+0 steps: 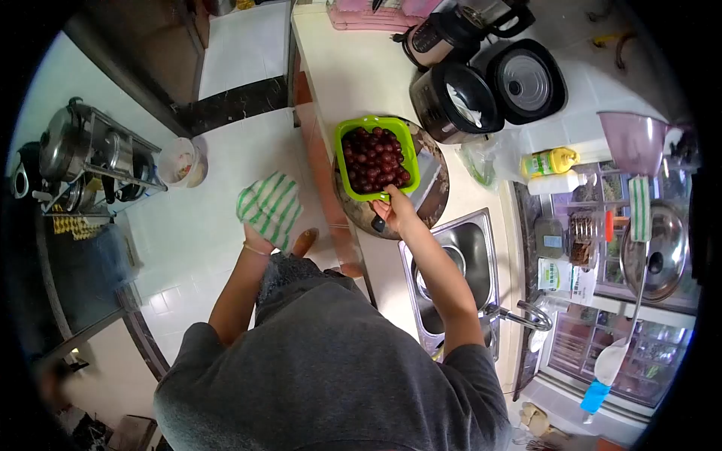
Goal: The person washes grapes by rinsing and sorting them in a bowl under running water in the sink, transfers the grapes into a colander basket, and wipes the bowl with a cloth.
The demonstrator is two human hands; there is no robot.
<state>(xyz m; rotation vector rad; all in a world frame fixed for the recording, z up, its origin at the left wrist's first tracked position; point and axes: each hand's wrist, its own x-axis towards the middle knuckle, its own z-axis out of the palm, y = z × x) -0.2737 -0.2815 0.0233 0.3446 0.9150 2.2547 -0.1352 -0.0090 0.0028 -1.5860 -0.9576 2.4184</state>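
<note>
A bright green plastic basket (343,177) full of dark red, grape-like fruit (376,158) stands on a round, dark patterned board (435,180) on the counter. My right hand (392,210) grips the basket's near rim, thumb on top and fingers below. Off to the left, over the floor, my left hand (258,239) holds a white cloth with green stripes (272,207). The cloth hides most of that hand's fingers. Part of a flat greyish thing (427,169) shows on the board, right of the basket.
A steel sink (485,248) with a curved faucet (530,319) lies right of my right forearm. Beyond the board stand an open dark pot (432,105) and a black blender-like appliance (436,37). A white bin (180,161) and a pot rack (113,150) stand at left.
</note>
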